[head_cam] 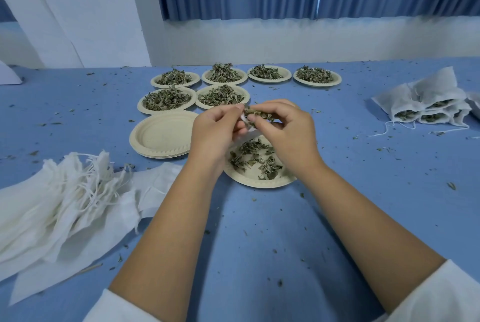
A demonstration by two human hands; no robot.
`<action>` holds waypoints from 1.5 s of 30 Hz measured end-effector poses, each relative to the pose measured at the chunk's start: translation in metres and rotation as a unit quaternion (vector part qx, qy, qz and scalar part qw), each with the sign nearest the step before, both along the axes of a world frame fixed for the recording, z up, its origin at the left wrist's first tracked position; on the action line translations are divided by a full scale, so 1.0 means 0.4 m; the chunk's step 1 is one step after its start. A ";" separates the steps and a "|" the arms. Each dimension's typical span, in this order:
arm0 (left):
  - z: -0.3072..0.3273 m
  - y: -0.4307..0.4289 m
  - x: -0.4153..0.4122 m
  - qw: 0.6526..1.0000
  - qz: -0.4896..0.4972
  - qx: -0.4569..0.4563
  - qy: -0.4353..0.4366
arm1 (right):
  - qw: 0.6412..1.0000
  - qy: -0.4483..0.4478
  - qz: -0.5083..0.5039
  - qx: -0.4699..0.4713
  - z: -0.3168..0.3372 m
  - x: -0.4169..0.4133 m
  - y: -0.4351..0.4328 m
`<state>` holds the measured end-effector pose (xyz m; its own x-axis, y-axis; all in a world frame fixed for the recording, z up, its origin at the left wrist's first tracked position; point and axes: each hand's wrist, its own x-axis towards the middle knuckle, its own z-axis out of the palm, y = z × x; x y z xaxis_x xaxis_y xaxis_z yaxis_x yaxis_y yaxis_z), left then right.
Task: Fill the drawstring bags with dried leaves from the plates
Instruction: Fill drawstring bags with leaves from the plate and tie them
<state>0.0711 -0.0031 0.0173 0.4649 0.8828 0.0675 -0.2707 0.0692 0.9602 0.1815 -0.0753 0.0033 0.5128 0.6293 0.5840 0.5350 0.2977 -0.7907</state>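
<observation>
Leaves [257, 114] pinched by the right hand [284, 132] may be spilled toward 6 o'clock if the left hand's [214, 130] gripped drawstring bag [250, 133] is missed.

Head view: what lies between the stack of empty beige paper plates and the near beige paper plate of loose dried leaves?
The person's left hand and wrist cross that gap, above blue tablecloth; head view shows it.

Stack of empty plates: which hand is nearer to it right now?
Left. The left hand, pinching a drawstring bag, hovers just right of the stack of empty plates; the right hand, pinching dried leaves, is farther right, beyond the left hand.
</observation>
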 end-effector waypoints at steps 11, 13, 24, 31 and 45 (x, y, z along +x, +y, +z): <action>-0.011 -0.009 0.010 0.984 0.027 0.139 0.108 | 0.980 -0.111 -0.041 -0.161 0.004 0.029 -0.003; -0.012 -0.011 0.012 0.981 0.026 0.149 0.117 | 0.978 -0.117 -0.052 -0.162 0.004 0.031 -0.004; -0.006 -0.001 0.005 0.994 0.063 0.079 0.046 | 0.990 0.062 0.052 -0.117 0.040 0.030 -0.017; -0.008 -0.001 0.009 0.991 0.062 0.099 0.066 | 0.998 0.021 0.003 -0.065 0.029 0.016 -0.014; -0.004 -0.013 0.006 0.986 0.021 0.141 0.086 | 0.947 -0.264 0.023 -0.179 -0.001 0.015 0.005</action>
